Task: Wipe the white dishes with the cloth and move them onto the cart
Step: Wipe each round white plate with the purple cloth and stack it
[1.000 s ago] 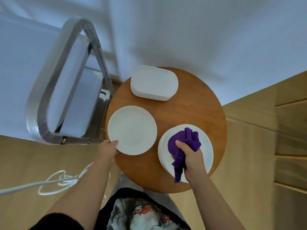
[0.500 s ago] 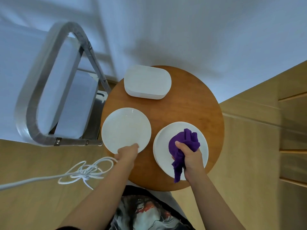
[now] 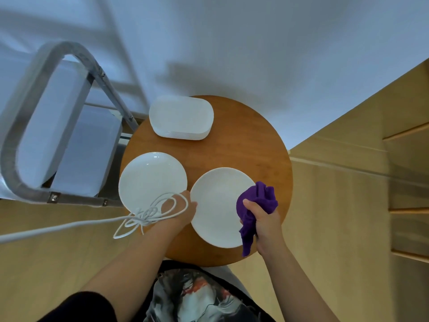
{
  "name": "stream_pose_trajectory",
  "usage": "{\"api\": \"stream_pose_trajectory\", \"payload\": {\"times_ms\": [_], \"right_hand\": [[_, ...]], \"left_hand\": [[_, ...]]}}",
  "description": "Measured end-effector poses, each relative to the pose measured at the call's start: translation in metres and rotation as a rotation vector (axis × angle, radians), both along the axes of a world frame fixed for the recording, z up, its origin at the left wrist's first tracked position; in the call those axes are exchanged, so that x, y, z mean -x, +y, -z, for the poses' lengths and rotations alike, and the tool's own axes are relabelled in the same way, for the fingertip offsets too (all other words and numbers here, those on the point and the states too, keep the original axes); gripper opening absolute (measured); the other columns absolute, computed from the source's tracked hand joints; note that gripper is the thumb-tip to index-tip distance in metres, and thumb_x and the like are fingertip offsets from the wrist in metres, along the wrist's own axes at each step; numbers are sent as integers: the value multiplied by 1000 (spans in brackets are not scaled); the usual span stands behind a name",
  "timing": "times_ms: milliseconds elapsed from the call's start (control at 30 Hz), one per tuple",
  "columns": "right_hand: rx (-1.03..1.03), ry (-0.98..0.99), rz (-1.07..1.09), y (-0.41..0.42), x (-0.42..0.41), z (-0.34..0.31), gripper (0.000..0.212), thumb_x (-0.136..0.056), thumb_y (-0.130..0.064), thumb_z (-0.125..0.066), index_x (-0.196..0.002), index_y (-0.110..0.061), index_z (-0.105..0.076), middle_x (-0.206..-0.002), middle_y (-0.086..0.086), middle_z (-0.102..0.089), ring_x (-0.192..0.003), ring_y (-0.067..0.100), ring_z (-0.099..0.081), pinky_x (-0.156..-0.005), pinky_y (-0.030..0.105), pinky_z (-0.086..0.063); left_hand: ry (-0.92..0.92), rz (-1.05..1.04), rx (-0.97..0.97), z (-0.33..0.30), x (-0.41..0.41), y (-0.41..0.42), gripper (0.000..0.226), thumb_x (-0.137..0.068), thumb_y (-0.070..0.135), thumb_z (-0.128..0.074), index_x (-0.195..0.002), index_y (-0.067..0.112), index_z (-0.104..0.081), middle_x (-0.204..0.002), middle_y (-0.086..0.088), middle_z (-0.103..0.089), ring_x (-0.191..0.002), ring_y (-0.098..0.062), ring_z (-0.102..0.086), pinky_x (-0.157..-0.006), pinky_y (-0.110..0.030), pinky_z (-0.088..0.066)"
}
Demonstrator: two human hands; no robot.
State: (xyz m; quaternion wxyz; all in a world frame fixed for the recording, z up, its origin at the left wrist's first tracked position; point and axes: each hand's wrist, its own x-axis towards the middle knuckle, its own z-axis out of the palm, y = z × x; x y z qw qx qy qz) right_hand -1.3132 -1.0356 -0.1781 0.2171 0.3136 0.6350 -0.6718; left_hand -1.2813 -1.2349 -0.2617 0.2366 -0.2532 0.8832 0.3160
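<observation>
Head view shows our round wooden table [image 3: 243, 145] with the metal cart [image 3: 34, 126] just left of it. Stacked rectangular dishes [image 3: 181, 117] sit at the table's far edge, one round plate [image 3: 152, 180] at its left edge. Over the last second our left hand [image 3: 185, 210] has left that plate for the near-right plate [image 3: 220, 205], fingers touching its rim, grip unclear. Our right hand [image 3: 264, 219], fingers closed around the purple cloth [image 3: 257, 201], slid to the rim; wiping looks underway.
</observation>
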Motion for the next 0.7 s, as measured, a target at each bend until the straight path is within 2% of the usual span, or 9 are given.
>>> {"api": "stream_pose_trajectory", "payload": {"times_ms": [67,133,233,267,333,400,467,600,700], "right_hand": [[10,-9,-1,8,-1,-2,44,-73,-8,-76,-107,-26,-56,-96,4,-63,-85,24,-61,-70,40,-52],[18,-11,-4,15,-1,-3,42,-72,-8,-76,-103,-28,-56,-98,4,-63,-88,25,-62,-70,40,-53],[30,1,-3,23,-4,-6,38,-73,-6,-76,-95,-30,-56,-92,0,-65,-83,20,-63,-63,32,-53],[33,3,-1,25,-4,-7,38,-73,-5,-76,-96,-29,-57,-91,0,-65,-82,20,-63,-61,31,-52],[37,5,-3,28,-6,-9,41,-73,-5,-75,-102,-28,-57,-93,2,-65,-82,21,-63,-60,30,-51],[30,14,-11,31,-8,-11,46,-73,-6,-76,-110,-24,-56,-96,5,-65,-83,22,-62,-60,30,-51],[14,27,-26,33,-11,-14,48,-72,-7,-76,-113,-22,-55,-98,7,-64,-82,25,-61,-61,34,-51],[-32,83,-55,35,-16,-19,43,-73,-15,-78,-109,-26,-56,-97,10,-64,-80,28,-61,-61,36,-51],[-93,162,-87,33,-15,-28,40,-74,-18,-78,-107,-26,-58,-94,5,-66,-82,25,-63,-61,33,-51]], "left_hand": [[47,-27,-17,-2,-4,2,18,-97,34,-48,-92,17,-51,-84,-2,-57,-72,-14,-58,-63,-24,-49],[110,-98,-12,-6,-9,8,17,-97,35,-46,-91,20,-43,-78,3,-51,-68,-9,-52,-57,-18,-40],[168,-376,-66,-14,-7,23,18,-96,33,-48,-88,21,-37,-78,2,-49,-68,-11,-53,-52,-18,-38],[165,-503,-118,-16,-4,29,18,-96,33,-48,-90,21,-37,-83,-1,-52,-71,-12,-53,-54,-20,-39],[136,-701,-268,-19,0,38,22,-97,38,-45,-105,18,-41,-99,-4,-54,-83,-16,-54,-66,-27,-44],[120,-764,-407,-21,-2,46,43,-97,48,-38,-124,17,-48,-112,-4,-54,-100,-22,-54,-82,-38,-48],[117,-781,-451,-25,-6,50,54,-94,56,-36,-128,18,-52,-119,-6,-58,-109,-27,-54,-93,-48,-47],[124,-845,-536,-39,-9,51,57,-93,58,-37,-127,15,-53,-122,-9,-59,-111,-29,-54,-97,-54,-45],[175,-984,-659,-56,-12,53,55,-95,53,-37,-130,12,-49,-125,-13,-57,-113,-32,-53,-98,-56,-45]]}}
